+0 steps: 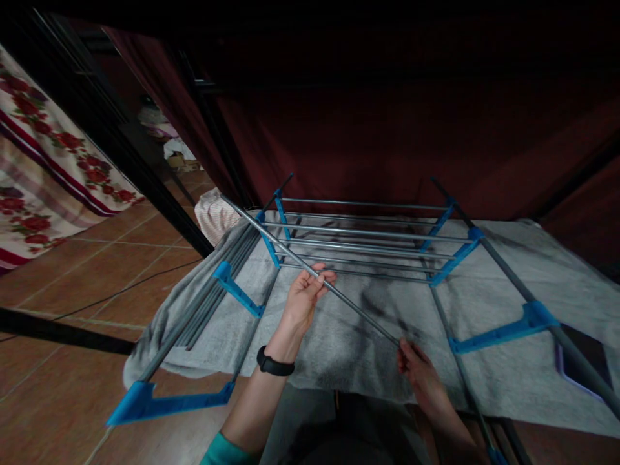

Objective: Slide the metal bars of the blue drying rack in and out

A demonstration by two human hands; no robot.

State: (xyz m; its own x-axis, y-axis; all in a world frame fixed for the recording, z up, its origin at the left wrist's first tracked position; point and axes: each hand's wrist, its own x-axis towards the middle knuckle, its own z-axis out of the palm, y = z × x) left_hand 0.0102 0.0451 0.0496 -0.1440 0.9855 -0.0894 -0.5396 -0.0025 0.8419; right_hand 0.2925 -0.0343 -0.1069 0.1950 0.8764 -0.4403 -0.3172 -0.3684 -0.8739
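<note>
Two hands hold one grey rod [358,308] in the head view: the left hand's [305,296] grip closes around its middle, the right hand's [420,369] grip pinches its lower end. It slants above a grey cloth [339,352], between blue-jointed rack sides [498,334]; loose rods [197,325] lie at left.

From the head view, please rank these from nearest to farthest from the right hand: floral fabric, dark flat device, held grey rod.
From the right hand:
1. Grey rod: in its grip, slanting up toward the left.
2. Dark flat device: off to the right.
3. Floral fabric: at the far left.
</note>
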